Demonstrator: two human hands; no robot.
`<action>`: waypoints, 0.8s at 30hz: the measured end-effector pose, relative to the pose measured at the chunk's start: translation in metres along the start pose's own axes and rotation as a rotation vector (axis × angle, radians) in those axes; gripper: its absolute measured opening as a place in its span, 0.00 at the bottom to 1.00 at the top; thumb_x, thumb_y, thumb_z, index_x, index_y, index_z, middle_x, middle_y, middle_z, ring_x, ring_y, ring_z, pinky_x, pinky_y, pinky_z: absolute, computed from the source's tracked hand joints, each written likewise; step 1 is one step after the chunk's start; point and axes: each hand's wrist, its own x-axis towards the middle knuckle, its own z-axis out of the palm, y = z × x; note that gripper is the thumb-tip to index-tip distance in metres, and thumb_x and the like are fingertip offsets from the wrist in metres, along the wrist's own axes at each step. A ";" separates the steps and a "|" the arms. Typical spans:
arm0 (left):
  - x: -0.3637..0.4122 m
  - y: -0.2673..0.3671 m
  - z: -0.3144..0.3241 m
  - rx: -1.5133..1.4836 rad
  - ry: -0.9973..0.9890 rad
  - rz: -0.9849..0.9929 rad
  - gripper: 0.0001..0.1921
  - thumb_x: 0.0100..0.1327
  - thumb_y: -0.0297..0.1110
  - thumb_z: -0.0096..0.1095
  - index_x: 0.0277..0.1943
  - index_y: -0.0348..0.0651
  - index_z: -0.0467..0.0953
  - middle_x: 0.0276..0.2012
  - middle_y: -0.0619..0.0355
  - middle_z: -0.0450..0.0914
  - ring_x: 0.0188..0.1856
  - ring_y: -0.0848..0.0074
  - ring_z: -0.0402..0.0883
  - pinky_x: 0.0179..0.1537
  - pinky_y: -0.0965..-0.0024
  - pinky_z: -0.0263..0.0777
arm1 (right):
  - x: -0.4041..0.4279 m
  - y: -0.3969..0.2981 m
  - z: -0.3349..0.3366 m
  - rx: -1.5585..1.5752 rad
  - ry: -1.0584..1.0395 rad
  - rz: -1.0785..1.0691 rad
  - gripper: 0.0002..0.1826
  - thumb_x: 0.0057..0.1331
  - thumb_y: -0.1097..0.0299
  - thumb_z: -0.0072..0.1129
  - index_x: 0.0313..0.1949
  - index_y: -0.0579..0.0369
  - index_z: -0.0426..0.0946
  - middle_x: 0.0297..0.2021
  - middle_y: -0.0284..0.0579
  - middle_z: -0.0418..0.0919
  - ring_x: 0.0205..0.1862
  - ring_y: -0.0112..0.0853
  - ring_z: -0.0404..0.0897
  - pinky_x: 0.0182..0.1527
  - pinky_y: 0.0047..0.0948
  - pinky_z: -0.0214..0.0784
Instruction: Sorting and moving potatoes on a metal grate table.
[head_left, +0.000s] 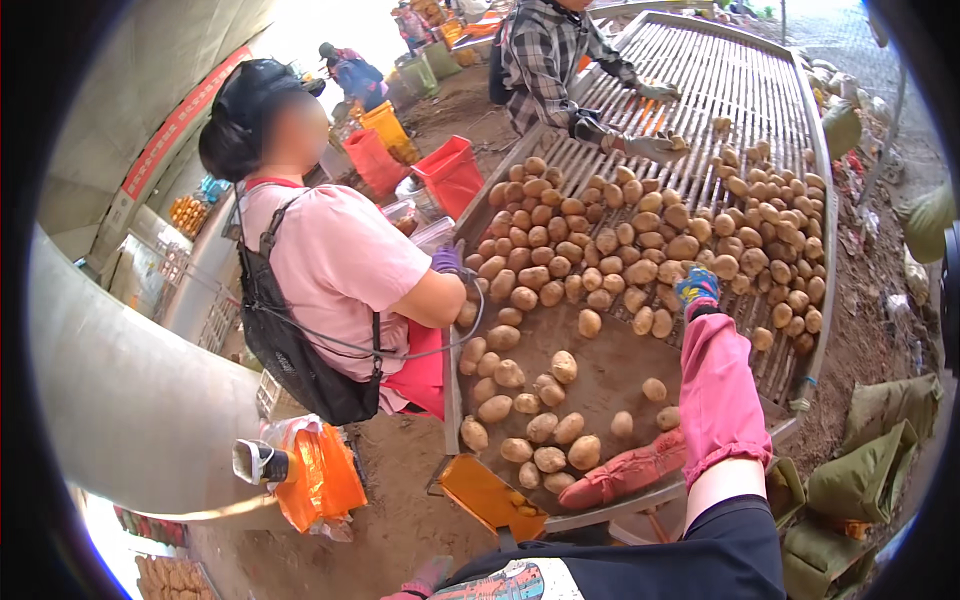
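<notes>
Many potatoes (532, 277) lie on a slatted sorting table (720, 67), massed across its middle and right side. My right hand (697, 285), in a blue and yellow patterned glove with a pink sleeve cover, reaches into the near edge of the pile and touches potatoes; its fingers are partly hidden, so a grip cannot be made out. Looser potatoes (583, 452) are spread over the flat near part of the table. Low at the bottom edge is my left hand (431, 574), gloved, blurred and partly cut off, beside my body.
A co-worker in a pink shirt (337, 247) stands at the table's left side; another in a checked shirt (540, 60) works farther up. A red cloth bundle (626, 472) lies at the near edge, beside an orange chute (491, 495). Green sacks (862, 472) lie at right.
</notes>
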 end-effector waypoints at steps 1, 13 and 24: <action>-0.002 0.002 -0.001 -0.017 -0.003 -0.010 0.29 0.66 0.53 0.43 0.58 0.38 0.70 0.59 0.44 0.70 0.61 0.57 0.69 0.61 0.62 0.60 | 0.011 0.003 0.004 0.109 -0.077 0.118 0.25 0.57 0.48 0.56 0.51 0.47 0.76 0.50 0.49 0.77 0.55 0.46 0.73 0.55 0.40 0.67; -0.011 -0.042 0.013 0.190 -0.090 0.146 0.25 0.66 0.47 0.46 0.60 0.40 0.67 0.60 0.46 0.68 0.61 0.58 0.68 0.60 0.62 0.62 | 0.012 -0.030 0.015 0.579 -0.331 -0.029 0.29 0.56 0.47 0.61 0.49 0.56 0.76 0.45 0.54 0.79 0.51 0.44 0.77 0.55 0.37 0.67; -0.041 0.018 0.001 -0.060 -0.046 -0.030 0.29 0.65 0.52 0.45 0.59 0.37 0.70 0.59 0.46 0.71 0.63 0.60 0.67 0.63 0.66 0.57 | -0.121 -0.172 -0.016 -0.082 -0.676 -0.520 0.22 0.60 0.43 0.49 0.50 0.35 0.77 0.48 0.48 0.75 0.54 0.45 0.72 0.57 0.42 0.62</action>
